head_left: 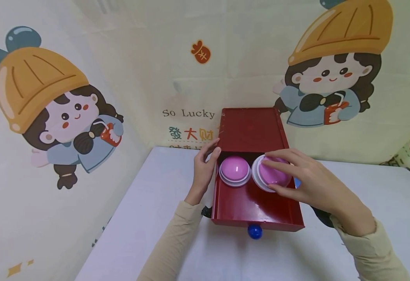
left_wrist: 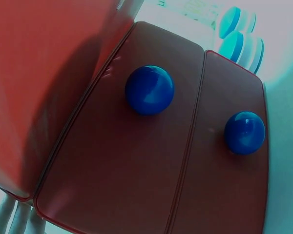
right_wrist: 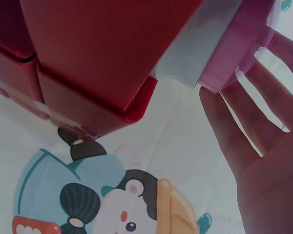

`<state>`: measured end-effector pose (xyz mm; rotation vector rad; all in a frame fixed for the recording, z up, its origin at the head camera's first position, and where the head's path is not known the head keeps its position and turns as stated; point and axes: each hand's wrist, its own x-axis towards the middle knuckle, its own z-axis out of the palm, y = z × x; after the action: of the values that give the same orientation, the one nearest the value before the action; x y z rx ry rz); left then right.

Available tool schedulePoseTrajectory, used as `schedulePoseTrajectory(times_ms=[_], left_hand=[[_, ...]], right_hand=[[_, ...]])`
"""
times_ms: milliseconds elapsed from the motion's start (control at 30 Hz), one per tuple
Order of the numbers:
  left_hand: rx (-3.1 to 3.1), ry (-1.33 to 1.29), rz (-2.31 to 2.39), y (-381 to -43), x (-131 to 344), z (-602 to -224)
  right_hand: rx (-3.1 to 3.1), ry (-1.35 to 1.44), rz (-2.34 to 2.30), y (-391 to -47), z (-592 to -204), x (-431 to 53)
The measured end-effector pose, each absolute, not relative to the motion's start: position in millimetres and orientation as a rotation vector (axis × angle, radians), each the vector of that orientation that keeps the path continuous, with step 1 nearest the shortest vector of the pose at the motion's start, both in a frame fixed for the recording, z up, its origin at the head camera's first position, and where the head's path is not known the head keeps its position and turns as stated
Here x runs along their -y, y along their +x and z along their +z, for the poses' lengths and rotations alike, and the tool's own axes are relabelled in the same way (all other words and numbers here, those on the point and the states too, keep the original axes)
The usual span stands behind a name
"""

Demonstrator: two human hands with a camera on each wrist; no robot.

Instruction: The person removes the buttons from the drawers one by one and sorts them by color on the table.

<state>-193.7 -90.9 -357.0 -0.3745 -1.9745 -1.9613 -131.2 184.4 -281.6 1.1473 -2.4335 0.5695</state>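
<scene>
A red drawer cabinet (head_left: 252,128) has its top drawer (head_left: 247,208) pulled out, a blue knob (head_left: 255,232) on the front. One pink-domed push button (head_left: 234,168) on a white base lies in the drawer's left rear. My right hand (head_left: 313,177) grips a second pink-domed push button (head_left: 275,171) by its rim, tilted over the drawer's right rear; the right wrist view shows its dome (right_wrist: 234,48) against my fingers. At the cabinet's left side, my left hand (head_left: 205,169) touches the wall with fairly straight fingers; a few fingertips (left_wrist: 20,217) show in the left wrist view.
Two closed drawer fronts with blue knobs (left_wrist: 149,90) appear in the left wrist view. Blue-and-white round pieces (left_wrist: 239,46) stand beside the cabinet. The white table (head_left: 148,207) meets a cartoon-printed cloth backdrop (head_left: 155,58) behind.
</scene>
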Motion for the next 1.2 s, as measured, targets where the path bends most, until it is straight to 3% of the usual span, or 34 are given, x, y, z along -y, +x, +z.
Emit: schedulePoseTrajectory(times_ms=[1200], left_hand=[[1.996, -0.382, -1.952, -190, 91, -350]], right_hand=[[2.404, 0.993, 0.576, -124, -278, -218]])
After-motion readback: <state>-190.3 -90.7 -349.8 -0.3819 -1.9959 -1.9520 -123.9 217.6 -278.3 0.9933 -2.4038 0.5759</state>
